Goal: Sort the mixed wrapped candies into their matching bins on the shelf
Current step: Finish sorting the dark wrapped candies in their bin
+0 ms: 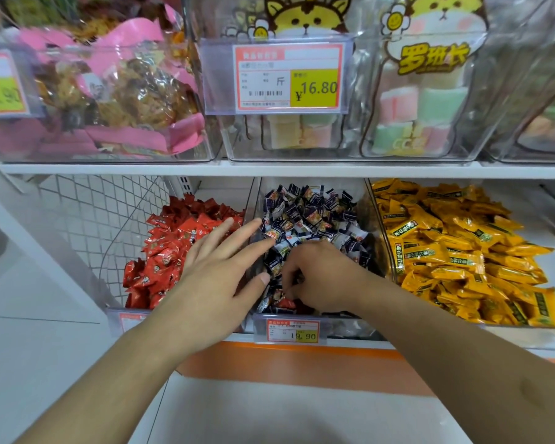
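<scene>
White shop shelf (302, 169) with clear bins in two rows. On the lower row: red candies (173, 248) in the left bin, dark navy candies (311, 213) in the middle bin (350, 326), yellow candies (455, 251) on the right. Left hand (218, 267) spread flat, fingers straight, over the divider between red and navy. Right hand (318, 277) curled down into the navy pile near a stray red candy (285, 303); grip hidden, cannot tell. Price tag (293, 331) on the middle bin's front.

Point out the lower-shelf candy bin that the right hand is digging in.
The middle bin, holding dark navy-wrapped candies. The right hand curls into it; the red bin lies to its left, the yellow bin to its right.
</scene>
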Available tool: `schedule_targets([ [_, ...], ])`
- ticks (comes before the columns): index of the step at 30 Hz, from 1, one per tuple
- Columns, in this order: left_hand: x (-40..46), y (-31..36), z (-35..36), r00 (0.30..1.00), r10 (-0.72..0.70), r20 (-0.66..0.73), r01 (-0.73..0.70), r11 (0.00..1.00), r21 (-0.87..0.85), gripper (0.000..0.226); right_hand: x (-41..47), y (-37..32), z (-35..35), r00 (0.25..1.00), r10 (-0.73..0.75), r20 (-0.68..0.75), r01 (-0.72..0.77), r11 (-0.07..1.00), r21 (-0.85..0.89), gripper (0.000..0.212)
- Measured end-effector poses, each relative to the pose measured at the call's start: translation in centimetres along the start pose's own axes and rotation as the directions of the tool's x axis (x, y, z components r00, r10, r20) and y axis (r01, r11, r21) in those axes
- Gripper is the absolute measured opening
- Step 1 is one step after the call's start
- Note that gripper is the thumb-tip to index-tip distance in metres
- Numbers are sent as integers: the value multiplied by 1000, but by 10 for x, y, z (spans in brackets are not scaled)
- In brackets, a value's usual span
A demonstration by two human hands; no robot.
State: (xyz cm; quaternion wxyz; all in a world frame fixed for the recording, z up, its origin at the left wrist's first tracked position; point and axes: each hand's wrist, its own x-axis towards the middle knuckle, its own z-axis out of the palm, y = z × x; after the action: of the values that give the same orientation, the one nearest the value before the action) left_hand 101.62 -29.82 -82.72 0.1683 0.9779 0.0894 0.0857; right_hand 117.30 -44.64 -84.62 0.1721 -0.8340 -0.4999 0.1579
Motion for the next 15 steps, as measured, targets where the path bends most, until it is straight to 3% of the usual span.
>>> schedule_targets([
  [5,3,-1,-4,982,24,-188,-35,998,-53,35,-13,1,-32,992,36,-122,-17,989,146,16],
  [10,2,10,-10,975,-12,-223,-26,986,-167,33,-26,-8,-48,984,30,-178,43,918,393,13],
  [15,-1,13,-21,952,-120,-283,32,954,-298,7,-23,-19,-43,967,18,-254,122,844,522,12],
])
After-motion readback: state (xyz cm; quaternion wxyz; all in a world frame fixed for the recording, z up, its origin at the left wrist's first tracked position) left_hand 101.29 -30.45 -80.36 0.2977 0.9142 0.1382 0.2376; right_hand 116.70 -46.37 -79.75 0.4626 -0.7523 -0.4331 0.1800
